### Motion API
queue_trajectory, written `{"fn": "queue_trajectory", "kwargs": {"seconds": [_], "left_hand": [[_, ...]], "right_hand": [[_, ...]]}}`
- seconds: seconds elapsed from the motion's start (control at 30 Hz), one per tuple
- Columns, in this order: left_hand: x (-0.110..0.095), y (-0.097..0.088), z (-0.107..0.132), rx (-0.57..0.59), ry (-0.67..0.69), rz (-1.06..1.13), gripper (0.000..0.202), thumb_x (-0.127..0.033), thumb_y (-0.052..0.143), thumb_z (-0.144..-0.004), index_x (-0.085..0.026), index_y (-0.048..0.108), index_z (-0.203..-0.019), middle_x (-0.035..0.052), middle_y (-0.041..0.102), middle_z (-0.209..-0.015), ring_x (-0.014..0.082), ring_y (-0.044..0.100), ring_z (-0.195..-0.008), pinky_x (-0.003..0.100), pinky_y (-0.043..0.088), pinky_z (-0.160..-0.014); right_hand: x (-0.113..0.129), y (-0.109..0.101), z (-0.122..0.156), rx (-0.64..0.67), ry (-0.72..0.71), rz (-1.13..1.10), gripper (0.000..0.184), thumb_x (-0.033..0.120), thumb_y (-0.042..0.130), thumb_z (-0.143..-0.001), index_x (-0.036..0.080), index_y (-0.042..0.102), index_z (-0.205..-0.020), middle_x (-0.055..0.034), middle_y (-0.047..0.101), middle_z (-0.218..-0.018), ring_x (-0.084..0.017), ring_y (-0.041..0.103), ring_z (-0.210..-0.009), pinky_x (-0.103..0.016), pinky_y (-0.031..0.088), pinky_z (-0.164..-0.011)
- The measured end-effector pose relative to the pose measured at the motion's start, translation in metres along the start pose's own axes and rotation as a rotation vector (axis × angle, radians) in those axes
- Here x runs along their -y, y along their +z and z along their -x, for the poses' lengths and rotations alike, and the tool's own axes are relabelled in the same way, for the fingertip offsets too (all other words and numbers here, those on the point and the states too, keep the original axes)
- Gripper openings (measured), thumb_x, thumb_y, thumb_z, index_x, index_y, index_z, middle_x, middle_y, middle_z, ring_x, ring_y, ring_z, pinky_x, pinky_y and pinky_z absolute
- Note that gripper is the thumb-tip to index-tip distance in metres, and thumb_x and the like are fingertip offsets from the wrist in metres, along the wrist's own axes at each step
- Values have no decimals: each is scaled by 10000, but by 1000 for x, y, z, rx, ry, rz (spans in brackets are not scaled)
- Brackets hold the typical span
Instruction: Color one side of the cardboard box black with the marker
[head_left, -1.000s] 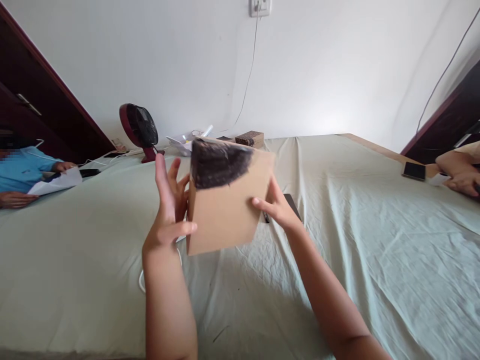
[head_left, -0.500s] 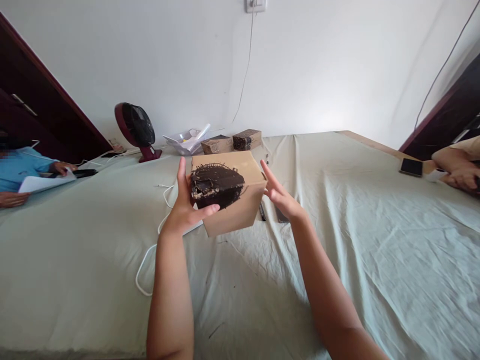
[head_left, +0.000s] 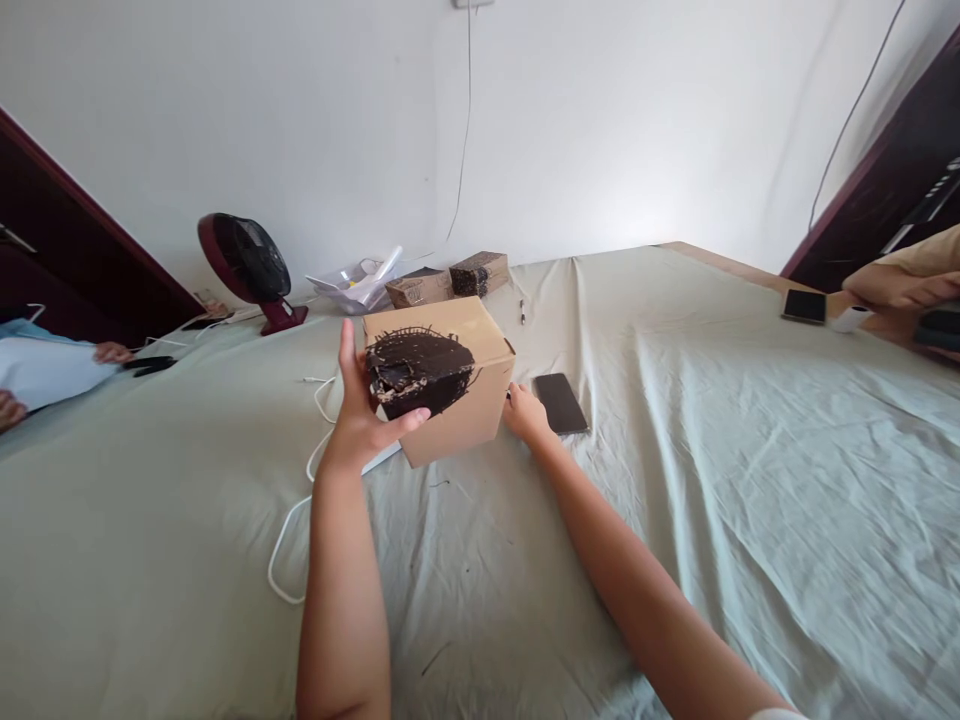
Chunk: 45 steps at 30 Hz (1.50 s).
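A tan cardboard box with a rough black patch on its left corner is tilted above the cloth. My left hand grips that blackened corner, thumb across the front and fingers up the side. My right hand is closed low beside the box's right side. A small dark end of a black pen shows at its fingers; the rest is hidden. Just right of this hand lies a dark phone.
Behind the box stand two smaller taped cardboard boxes, a clear plastic tray and a fan. A white cable curls at left. Another phone lies near a person's arm; someone else holds paper at left.
My right hand has left the box's right side, come down to the cloth and closed around the pen there. My left hand still holds the box, and the view has shifted slightly.
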<state>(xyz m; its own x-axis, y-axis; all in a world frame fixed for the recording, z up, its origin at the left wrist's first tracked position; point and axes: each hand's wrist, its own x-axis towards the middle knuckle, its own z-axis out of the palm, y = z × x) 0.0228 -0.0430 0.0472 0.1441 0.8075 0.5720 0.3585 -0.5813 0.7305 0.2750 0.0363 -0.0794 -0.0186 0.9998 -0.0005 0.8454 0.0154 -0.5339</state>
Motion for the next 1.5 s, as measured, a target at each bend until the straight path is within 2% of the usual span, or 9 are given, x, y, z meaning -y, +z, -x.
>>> {"fn": "queue_trajectory", "kwargs": {"seconds": [0.1,0.2,0.37,0.57,0.7,0.8,0.97,1.27,1.5], "left_hand": [[1,7,-3,27,37,6,1405,-750,851,-741,-413,-113,-1706,169,321,-1742,406,404,-1614,615,427,-1273],[-4,8,-3,60,44,-12,1291,-738,848,-752,-380,26,-1680,172,349,-1719,396,425,-1594,594,421,-1278],[-12,9,2,180,-134,-52,986,-617,867,-786,-326,270,-1515,148,475,-1583,361,551,-1458,570,512,-1194],[3,12,2,155,-276,-173,1074,-561,949,-671,-325,259,-1459,159,325,-1636,357,441,-1535,564,423,-1265],[1,5,-2,230,-435,-76,713,-647,666,-896,-316,272,-1389,145,388,-1598,330,527,-1439,517,509,-1167],[-9,2,-3,238,-534,-162,529,-531,567,-959,-310,294,-1355,117,464,-1545,311,561,-1378,479,526,-1121],[-8,1,0,274,-503,-187,576,-395,596,-909,-309,271,-1377,86,523,-1458,281,589,-1334,447,503,-1145],[-2,-2,1,223,-445,-281,583,-364,659,-855,-311,376,-1361,102,562,-1428,325,622,-1273,578,461,-1188],[-6,-5,2,247,-423,-272,662,-341,669,-863,-319,381,-1459,125,533,-1538,346,576,-1407,590,437,-1229]], "right_hand": [[0,-2,0,17,-31,62,361,277,434,-1101,195,681,-1352,-150,726,-1344,-279,720,-1171,-335,520,-913],[-1,1,3,11,-71,122,355,294,450,-1106,188,722,-1309,-173,735,-1353,-306,687,-1228,-354,510,-946],[-4,8,5,-6,-118,200,393,283,442,-1107,184,731,-1355,-192,701,-1437,-336,599,-1351,-406,466,-1087],[-3,11,4,-26,-138,270,417,309,418,-1114,175,710,-1381,-182,681,-1443,-340,599,-1315,-429,484,-1060],[-4,11,4,-25,-143,296,421,243,382,-1115,177,712,-1368,-184,674,-1443,-318,600,-1307,-410,474,-1063],[-5,12,3,-19,-140,304,433,226,358,-1121,179,709,-1371,-183,665,-1450,-311,598,-1304,-405,471,-1056],[-5,12,3,-8,-134,306,439,220,345,-1126,177,706,-1373,-180,661,-1451,-312,586,-1326,-405,469,-1055],[-2,8,4,-5,-135,286,423,272,378,-1132,174,695,-1395,-179,682,-1406,-326,600,-1311,-418,480,-1049],[0,5,6,12,-117,262,432,281,371,-1134,183,696,-1402,-177,688,-1406,-315,604,-1327,-402,474,-1072]]}}
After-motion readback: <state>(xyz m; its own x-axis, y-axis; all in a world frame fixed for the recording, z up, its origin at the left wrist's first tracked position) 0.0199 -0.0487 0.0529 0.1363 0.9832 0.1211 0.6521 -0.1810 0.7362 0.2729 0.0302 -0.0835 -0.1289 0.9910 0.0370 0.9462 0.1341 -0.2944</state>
